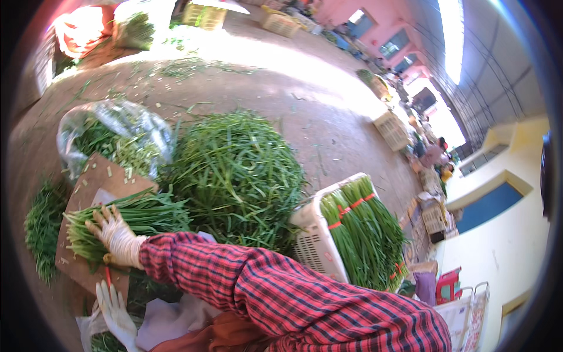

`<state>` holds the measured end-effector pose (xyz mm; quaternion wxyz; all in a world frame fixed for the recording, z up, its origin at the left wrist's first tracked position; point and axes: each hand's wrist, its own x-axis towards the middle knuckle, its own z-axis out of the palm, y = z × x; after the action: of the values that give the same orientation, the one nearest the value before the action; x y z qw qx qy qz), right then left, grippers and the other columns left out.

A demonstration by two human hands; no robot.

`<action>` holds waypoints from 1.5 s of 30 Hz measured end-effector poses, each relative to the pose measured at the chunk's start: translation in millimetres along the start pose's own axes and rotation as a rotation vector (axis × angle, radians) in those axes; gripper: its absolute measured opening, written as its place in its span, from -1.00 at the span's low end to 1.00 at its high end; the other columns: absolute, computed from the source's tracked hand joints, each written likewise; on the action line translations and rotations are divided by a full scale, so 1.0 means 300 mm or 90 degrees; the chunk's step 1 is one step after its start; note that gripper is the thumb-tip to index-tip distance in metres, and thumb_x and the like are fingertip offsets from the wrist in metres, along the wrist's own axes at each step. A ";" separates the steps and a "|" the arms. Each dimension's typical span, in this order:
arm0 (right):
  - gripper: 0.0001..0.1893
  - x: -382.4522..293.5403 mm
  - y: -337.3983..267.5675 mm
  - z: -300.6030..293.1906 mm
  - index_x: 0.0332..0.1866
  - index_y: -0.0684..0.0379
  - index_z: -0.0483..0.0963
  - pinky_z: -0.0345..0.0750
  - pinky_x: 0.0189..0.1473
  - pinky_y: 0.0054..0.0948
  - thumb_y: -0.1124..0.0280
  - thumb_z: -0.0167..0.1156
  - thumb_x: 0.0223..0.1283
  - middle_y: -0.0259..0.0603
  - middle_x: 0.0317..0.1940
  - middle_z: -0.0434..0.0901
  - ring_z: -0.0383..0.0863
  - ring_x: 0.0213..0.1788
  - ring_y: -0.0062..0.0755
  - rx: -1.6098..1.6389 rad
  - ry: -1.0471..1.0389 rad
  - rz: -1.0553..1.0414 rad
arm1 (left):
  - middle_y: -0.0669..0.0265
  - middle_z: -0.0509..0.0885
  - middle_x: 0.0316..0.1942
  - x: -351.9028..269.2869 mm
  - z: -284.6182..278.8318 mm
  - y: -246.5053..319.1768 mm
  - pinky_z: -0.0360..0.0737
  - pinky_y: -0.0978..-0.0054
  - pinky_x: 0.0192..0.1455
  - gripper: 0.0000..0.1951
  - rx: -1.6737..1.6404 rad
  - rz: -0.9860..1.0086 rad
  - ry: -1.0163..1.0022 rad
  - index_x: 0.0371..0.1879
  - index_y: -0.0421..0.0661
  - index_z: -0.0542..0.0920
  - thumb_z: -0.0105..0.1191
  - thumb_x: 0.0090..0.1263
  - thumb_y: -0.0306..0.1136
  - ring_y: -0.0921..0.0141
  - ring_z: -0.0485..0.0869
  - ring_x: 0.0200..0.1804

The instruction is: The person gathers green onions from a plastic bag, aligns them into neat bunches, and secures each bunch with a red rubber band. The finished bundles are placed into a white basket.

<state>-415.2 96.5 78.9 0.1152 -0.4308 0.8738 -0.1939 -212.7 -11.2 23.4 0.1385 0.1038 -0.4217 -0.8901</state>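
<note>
My right hand [115,240], in a pale glove with wrapping round the palm and wrist, lies with spread fingers on the cut-stem end of a loose bunch of long green leaves [151,215]. The bunch rests on a brown board [72,259]. Close below my right thumb a narrow red band [108,275] hangs towards my left fingertips; whether they touch it is unclear. My left hand [115,310], in a white glove, is extended near the board's lower edge, fingers straight, with no bunch in it. A large heap of leafy greens [237,176] lies beyond the board.
A white plastic crate [308,246] at the right holds several bunches [360,229] tied with red bands. A clear plastic bag [70,136] of trimmings stands behind the board. More greens [44,229] lie at far left. Crates [391,130] and people [433,154] are farther off.
</note>
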 end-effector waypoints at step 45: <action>-0.82 -0.455 -0.235 -0.015 -0.49 -0.01 0.62 0.53 -0.34 -0.30 0.19 0.15 -0.18 -0.22 -0.51 0.61 0.60 -0.41 -0.15 0.308 -0.110 -0.076 | 0.06 0.21 0.29 -0.250 0.291 -0.334 0.01 0.15 0.39 -0.41 0.508 -0.180 0.317 0.32 -0.08 0.15 -0.15 0.29 -0.18 0.06 0.17 0.32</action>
<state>-284.7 167.3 118.5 0.2777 -0.4567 0.7618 -0.3662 -184.5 137.6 4.6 0.0621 0.4144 -0.6659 -0.6172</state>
